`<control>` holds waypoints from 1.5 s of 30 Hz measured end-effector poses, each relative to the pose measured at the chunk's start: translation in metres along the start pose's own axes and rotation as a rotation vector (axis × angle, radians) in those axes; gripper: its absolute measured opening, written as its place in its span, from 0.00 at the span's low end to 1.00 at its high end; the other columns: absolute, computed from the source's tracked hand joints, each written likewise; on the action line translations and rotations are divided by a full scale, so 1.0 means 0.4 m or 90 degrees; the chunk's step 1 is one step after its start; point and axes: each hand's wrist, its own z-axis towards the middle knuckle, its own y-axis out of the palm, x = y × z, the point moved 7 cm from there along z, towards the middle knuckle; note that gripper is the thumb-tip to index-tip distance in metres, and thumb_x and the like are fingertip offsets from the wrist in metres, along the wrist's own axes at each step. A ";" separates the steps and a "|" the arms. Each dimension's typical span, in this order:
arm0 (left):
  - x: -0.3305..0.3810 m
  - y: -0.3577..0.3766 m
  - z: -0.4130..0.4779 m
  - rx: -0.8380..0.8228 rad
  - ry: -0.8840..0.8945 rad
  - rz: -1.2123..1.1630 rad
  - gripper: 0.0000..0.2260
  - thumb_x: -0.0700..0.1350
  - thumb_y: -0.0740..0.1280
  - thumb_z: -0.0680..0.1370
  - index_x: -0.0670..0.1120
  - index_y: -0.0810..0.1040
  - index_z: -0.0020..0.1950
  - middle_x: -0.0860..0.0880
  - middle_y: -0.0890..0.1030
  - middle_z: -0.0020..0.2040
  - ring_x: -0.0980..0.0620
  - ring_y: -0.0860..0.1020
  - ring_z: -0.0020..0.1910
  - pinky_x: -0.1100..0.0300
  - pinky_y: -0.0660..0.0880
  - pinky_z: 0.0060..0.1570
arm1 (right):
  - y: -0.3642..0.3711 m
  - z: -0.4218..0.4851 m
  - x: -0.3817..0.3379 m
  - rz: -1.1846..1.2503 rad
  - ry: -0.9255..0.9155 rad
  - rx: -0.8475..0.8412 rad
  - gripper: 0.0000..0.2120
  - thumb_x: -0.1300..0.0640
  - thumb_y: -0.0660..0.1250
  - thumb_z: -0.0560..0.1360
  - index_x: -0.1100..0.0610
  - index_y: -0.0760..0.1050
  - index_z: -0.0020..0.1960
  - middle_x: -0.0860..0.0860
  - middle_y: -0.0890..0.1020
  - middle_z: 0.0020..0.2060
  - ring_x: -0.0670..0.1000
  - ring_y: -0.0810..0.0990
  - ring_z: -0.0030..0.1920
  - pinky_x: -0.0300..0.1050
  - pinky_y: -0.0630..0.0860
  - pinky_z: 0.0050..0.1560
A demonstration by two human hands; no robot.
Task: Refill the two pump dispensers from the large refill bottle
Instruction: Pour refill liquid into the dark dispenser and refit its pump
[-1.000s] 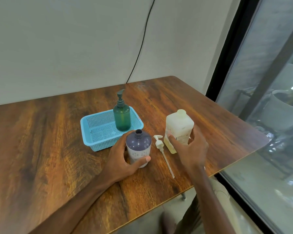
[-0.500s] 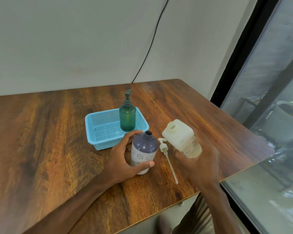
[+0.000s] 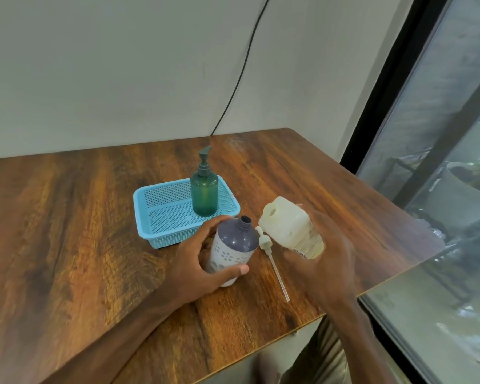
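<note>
Here the left hand (image 3: 198, 261) is wrapped around the purple-and-white dispenser (image 3: 231, 250), which stands on the wooden table (image 3: 67, 231) with its neck uncapped and leaning slightly toward 1 o'clock. At 3 o'clock from it the right hand (image 3: 327, 259) grips the large refill bottle (image 3: 288, 227) off the table, tilted so its open mouth faces 10 o'clock toward the dispenser's neck, close but apart from it. Between the two bottles the white pump head (image 3: 265, 241) lies flat on the table, its tube running toward 5 o'clock. At 11 o'clock from the held dispenser, the green pump dispenser (image 3: 204, 194) stands upright, pump on, in the right end of the blue basket (image 3: 153, 217).
</note>
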 end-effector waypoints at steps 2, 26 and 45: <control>-0.001 0.000 0.000 -0.003 0.002 0.005 0.41 0.58 0.83 0.68 0.52 0.71 0.77 0.57 0.79 0.71 0.51 0.79 0.70 0.45 0.82 0.63 | -0.005 0.001 -0.003 -0.001 -0.013 0.003 0.41 0.46 0.83 0.66 0.44 0.71 0.74 0.45 0.77 0.70 0.50 0.73 0.71 0.62 0.79 0.59; 0.039 0.001 0.002 -0.011 0.076 0.024 0.41 0.51 0.84 0.68 0.46 0.73 0.77 0.56 0.79 0.71 0.55 0.78 0.70 0.61 0.77 0.66 | -0.021 0.013 -0.031 -0.042 -0.127 -0.024 0.42 0.50 0.84 0.64 0.42 0.69 0.73 0.48 0.78 0.70 0.54 0.72 0.72 0.71 0.75 0.62; 0.030 0.008 0.000 -0.025 0.074 0.035 0.42 0.52 0.85 0.68 0.45 0.72 0.78 0.55 0.79 0.71 0.56 0.78 0.71 0.61 0.76 0.67 | -0.048 0.037 -0.040 -0.088 -0.200 -0.054 0.40 0.53 0.82 0.65 0.46 0.71 0.74 0.47 0.76 0.71 0.56 0.73 0.72 0.68 0.74 0.62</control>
